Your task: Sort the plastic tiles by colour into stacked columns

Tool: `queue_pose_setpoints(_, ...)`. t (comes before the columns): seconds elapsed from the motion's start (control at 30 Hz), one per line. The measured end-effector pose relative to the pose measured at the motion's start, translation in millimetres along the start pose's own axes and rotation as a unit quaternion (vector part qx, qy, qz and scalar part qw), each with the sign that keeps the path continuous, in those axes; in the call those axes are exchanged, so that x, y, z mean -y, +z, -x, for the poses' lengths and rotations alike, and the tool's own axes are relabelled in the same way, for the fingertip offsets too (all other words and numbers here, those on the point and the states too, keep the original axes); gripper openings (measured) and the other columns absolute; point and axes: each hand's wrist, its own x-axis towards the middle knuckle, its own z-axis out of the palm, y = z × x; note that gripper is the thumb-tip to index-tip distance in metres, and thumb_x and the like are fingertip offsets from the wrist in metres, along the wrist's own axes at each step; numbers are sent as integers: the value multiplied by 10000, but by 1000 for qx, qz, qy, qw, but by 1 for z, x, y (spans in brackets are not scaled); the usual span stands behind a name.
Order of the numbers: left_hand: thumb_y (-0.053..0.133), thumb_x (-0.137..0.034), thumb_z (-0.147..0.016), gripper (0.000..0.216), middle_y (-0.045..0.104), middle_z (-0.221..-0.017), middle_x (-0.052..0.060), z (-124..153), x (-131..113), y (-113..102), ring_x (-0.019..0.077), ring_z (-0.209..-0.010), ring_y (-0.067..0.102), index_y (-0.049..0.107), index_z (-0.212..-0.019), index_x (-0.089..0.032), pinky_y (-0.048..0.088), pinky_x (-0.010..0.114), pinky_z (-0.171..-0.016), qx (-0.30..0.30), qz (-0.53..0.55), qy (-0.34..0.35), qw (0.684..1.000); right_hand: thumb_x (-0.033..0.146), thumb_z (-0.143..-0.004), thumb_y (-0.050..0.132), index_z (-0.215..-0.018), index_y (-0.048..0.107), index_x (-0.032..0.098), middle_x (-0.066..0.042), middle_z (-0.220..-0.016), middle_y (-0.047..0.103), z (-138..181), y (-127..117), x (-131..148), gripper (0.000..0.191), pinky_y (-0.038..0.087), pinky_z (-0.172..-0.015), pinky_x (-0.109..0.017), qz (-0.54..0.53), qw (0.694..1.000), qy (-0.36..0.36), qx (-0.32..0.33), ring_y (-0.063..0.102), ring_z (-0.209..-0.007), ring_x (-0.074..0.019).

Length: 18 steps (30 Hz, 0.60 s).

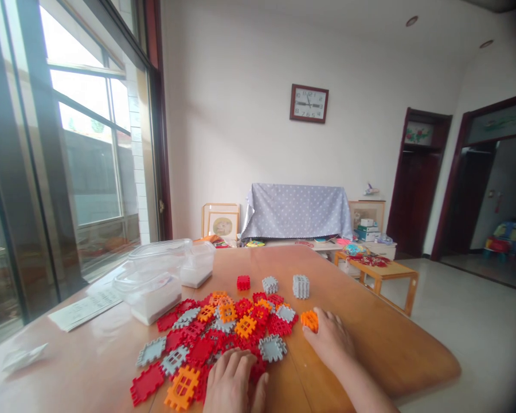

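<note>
A heap of flat, notched plastic building tiles (201, 349) in red, orange and grey is spread over the wooden table. My left hand (232, 378) rests on the near side of the heap, fingers bent over red tiles and thumb apart. To the right of the heap, my right hand (332, 335) holds a small stack of orange tiles (309, 320) at the tabletop, between thumb and fingers. Behind the heap stand a red tile stack (243, 283), a short grey stack (270, 284) and a taller grey stack (301, 287).
Clear plastic containers (155, 287) stand at the left of the table (382, 338), beside a printed sheet (86, 310) and a small crumpled packet (23, 358). Beyond are a low wooden side table (389, 274) and a cloth-covered object (298, 211). Tall windows line the left.
</note>
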Motion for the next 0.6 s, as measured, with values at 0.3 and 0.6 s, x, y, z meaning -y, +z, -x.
queue_pose_setpoints(0.3,633,-393,-904,181,730,-1117,70,-2,-10,-9,289,-1087,632,696,-1039,-291,491,424,-897,24,7,-25,999,424,-856,599,-1189,615,234,-120,-1127,680,25,-5,12,384,439,-886,-349,-1,1000,-7,-11,610,-1112,-299)
queue_pose_setpoints(0.6,575,-386,-925,193,710,-1101,79,-7,-30,-30,292,-1059,608,694,-1028,-276,463,429,-897,54,8,-49,997,484,-873,593,-1199,623,243,-129,-1136,674,55,-9,23,406,451,-883,-374,-21,999,-24,-28,601,-1128,-319)
